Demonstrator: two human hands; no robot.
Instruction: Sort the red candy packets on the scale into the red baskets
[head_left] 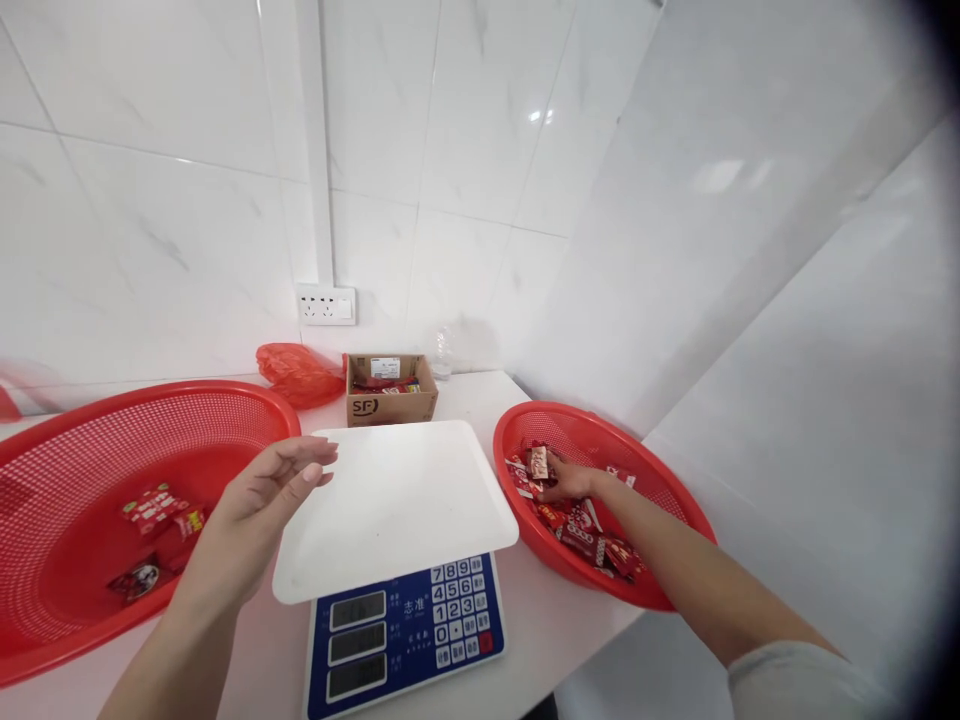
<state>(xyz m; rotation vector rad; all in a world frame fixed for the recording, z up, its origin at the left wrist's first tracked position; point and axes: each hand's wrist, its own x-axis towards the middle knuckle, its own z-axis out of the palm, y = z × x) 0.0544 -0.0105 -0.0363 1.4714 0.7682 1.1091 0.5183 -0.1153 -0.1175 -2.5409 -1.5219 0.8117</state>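
My left hand [259,500] hovers at the left edge of the scale's white pan [397,500], fingers stretched out and nothing in them. The pan is bare. Below it shows the scale's blue panel [409,635], with three dark displays and a keypad. My right hand [574,480] reaches into the right red basket [675,500], among several small red snack packets [585,540]. Its fingers are curled at a brown-and-cream packet [539,462] and appear to grip it; the fingertips are partly hidden.
A larger red basket [247,400] at left holds a few red packets [155,508]. Behind the scale stands a cardboard box [394,405] with packets inside, beside a red plastic bag [300,373]. A clear plastic item [442,352] is near the wall, under a socket [327,305].
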